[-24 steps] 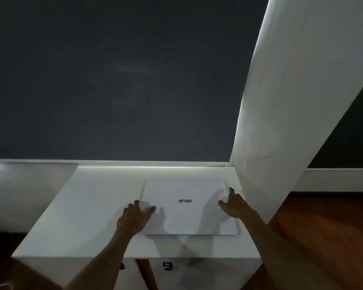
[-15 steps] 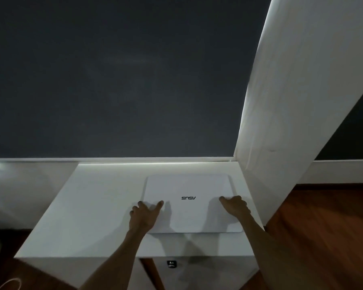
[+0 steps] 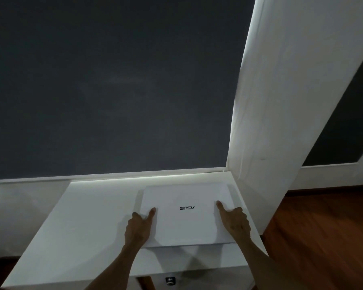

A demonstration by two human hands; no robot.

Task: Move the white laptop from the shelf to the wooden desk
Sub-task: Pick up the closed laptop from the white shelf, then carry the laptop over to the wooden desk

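Note:
The closed white laptop (image 3: pixel 187 214), with a dark logo on its lid, lies on the white shelf (image 3: pixel 82 227) near the right end. My left hand (image 3: pixel 137 229) grips its left edge, thumb on the lid and fingers curled under the side. At the right edge my right hand (image 3: pixel 234 222) holds it the same way, thumb on top. The near edge of the laptop looks slightly raised, casting a shadow on the shelf. No wooden desk is in view.
A tall white panel (image 3: pixel 281 101) rises right beside the laptop's right edge. A dark grey wall (image 3: pixel 113 80) stands behind the shelf. Wooden floor (image 3: pixel 323 237) shows at lower right. A small dark fitting (image 3: pixel 169 280) sits below the shelf's front edge.
Both hands went from resting flat on the lid with spread fingers to gripping the laptop's left and right edges, thumbs on top. The laptop's near edge has come up slightly.

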